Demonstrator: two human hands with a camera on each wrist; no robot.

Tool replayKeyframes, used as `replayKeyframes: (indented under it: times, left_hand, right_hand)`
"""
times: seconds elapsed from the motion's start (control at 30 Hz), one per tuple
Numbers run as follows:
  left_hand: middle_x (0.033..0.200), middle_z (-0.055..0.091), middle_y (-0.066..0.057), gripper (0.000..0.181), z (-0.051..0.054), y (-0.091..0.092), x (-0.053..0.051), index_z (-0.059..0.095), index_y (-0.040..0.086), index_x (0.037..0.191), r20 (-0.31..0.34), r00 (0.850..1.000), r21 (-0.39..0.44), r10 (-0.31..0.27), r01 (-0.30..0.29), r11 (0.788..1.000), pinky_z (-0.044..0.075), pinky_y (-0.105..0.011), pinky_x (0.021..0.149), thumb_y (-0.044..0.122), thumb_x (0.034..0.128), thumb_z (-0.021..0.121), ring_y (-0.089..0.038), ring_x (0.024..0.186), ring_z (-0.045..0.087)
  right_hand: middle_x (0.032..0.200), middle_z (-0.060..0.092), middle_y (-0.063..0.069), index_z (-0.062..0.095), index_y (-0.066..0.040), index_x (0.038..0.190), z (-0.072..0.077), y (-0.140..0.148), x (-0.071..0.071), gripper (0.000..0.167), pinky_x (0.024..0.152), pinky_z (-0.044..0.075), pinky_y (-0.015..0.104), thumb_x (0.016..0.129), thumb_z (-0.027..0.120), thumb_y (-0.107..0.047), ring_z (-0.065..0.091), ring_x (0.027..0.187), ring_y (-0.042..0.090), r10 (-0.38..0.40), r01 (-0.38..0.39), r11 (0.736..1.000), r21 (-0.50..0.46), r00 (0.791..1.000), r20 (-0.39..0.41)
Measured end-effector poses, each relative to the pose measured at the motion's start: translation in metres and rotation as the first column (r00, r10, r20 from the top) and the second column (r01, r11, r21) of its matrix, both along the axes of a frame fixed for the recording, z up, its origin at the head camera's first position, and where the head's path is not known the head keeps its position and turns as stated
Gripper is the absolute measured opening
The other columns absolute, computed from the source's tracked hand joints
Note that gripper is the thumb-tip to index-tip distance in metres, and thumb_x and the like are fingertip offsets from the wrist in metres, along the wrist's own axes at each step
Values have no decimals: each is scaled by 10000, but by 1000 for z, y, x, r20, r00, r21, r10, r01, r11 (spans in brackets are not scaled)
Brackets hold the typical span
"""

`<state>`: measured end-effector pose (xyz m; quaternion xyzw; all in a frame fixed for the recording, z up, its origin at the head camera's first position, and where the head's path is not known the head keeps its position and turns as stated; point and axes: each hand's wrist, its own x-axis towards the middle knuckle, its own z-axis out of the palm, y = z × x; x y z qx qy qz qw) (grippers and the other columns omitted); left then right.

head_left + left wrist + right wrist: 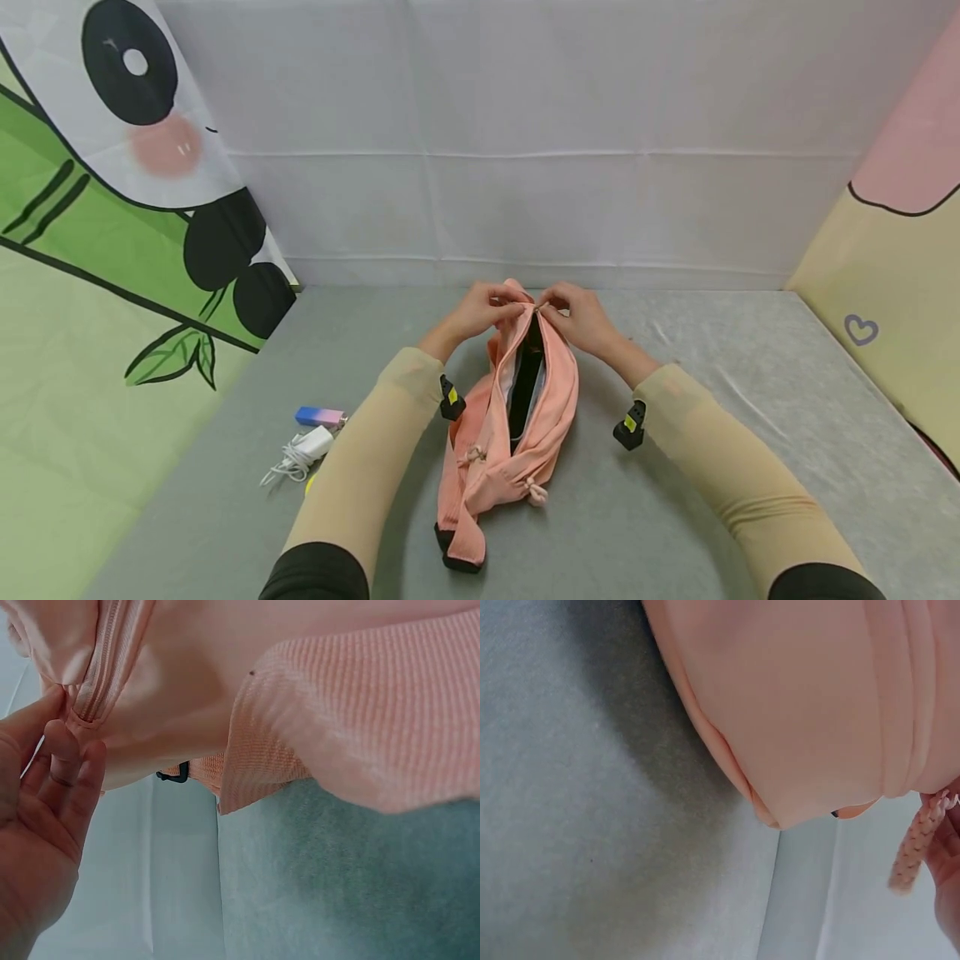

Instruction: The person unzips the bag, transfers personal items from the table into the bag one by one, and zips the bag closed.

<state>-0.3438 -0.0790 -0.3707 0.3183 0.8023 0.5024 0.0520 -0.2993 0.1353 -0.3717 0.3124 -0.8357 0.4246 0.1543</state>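
A pink fabric bag (pixel 558 379) with a wide strap stands on the grey table, its zipper open along the top and a dark inside showing. At the far end of the zipper, my left hand (pixel 483 312) pinches the bag's fabric; the left wrist view shows thumb and fingers of that hand (pixel 45 802) beside the end of another zipper (pixel 101 682). Just across the opening, my right hand (pixel 581 321) pinches the zipper pull. A braided pink cord (pixel 915 851) hangs from the fingers of that hand (pixel 946 859), which is partly cut off by the frame edge.
Left of the bag lie a white charger with a coiled cable (pixel 300 454) and a small blue-and-pink block (pixel 318 416). A bit of something yellow (pixel 310 483) peeks from behind the left sleeve. A white cloth wall (pixel 525 208) closes the table's far side, with printed panels at both sides.
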Motion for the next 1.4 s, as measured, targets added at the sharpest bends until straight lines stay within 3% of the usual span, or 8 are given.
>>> replayKeyframes:
  times: [0.33, 0.5, 0.7, 1.03, 1.27, 1.4]
  left_hand:
    - [998, 674, -108, 180, 1, -1, 0, 717, -10, 1065, -31, 999, -18, 10, -10, 1000, 461, -346, 571, 98, 973, 605, -232, 644, 544]
    - [1017, 674, -86, 185, 1, -1, 1, 722, 20, 1084, -6, 999, -45, 40, -40, 998, 475, -369, 590, 119, 971, 614, -223, 665, 551]
    - [1021, 666, -76, 200, 3, 0, 0, 715, 34, 1111, 15, 999, -74, 45, -44, 996, 458, -283, 574, 135, 975, 610, -203, 672, 547]
    - [1026, 648, -94, 198, 8, 0, 0, 711, 20, 1108, 17, 998, -109, 55, -53, 993, 452, -283, 576, 119, 982, 595, -187, 638, 526]
    - [1045, 646, -101, 202, 7, 1, -2, 710, 15, 1113, -1, 999, -129, 50, -50, 990, 460, -288, 586, 116, 980, 597, -177, 642, 537]
    - [1058, 650, -106, 200, 6, 1, -2, 713, 17, 1111, -6, 998, -128, 58, -58, 990, 469, -288, 591, 115, 978, 601, -183, 663, 557]
  right_hand:
    - [949, 656, 97, 704, -26, 971, 6, 0, 9, 75, 858, 488, 449, 913, 658, -39, 614, 916, 257, -21, 22, 1000, -2, 993, 120]
    - [878, 667, 57, 722, -31, 924, 4, 3, 14, 65, 834, 489, 472, 895, 664, -28, 607, 847, 217, 17, -18, 1000, 0, 993, 119]
    - [842, 667, -3, 729, -78, 904, 4, 3, 25, 73, 777, 490, 424, 876, 679, -32, 595, 797, 165, 35, -38, 999, 23, 992, 124]
    - [791, 631, -57, 729, -113, 896, 9, 2, 54, 102, 598, 446, 305, 865, 700, -20, 540, 683, 146, 142, -154, 985, 77, 979, 146]
    - [798, 636, -80, 715, -133, 900, 12, 4, 76, 99, 582, 455, 275, 882, 690, -39, 542, 653, 112, 226, -248, 963, 106, 957, 185]
    - [758, 610, -106, 713, -154, 891, 10, 3, 88, 103, 569, 450, 262, 873, 703, -53, 523, 633, 84, 267, -291, 946, 140, 949, 168]
